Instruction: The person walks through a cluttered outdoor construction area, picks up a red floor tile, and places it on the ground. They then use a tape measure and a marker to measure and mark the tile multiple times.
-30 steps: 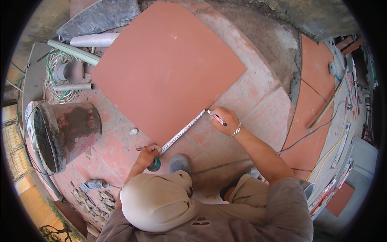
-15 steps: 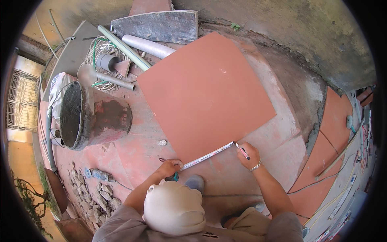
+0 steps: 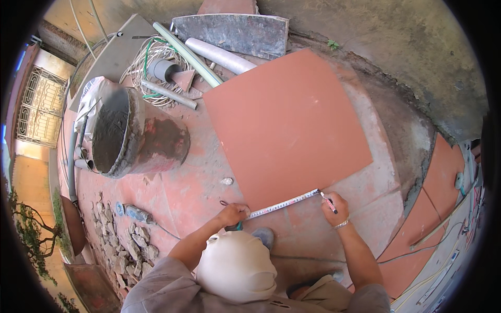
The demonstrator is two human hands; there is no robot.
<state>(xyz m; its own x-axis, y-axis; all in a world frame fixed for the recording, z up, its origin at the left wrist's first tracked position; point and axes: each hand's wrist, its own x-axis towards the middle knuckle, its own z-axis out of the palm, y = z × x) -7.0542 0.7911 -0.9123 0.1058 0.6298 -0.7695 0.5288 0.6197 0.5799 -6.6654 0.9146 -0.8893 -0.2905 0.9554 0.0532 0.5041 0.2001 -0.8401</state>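
Nearest, a person in a pale cap (image 3: 236, 266) is crouching on a reddish floor (image 3: 182, 193). Their left hand (image 3: 233, 214) is closing around a tape measure case, pinning it down, while the right hand (image 3: 334, 207) is gripping a pink marker (image 3: 329, 203) at the tape's far end. Between them the tape measure (image 3: 284, 203) is lying along the near edge of a large terracotta tile (image 3: 284, 125), flat on the floor. That tile is probably rigid, heavy and brittle, best lifted by opposite edges. Farther off, a mortar-caked bucket (image 3: 133, 138) and pipes (image 3: 209, 57) are lying
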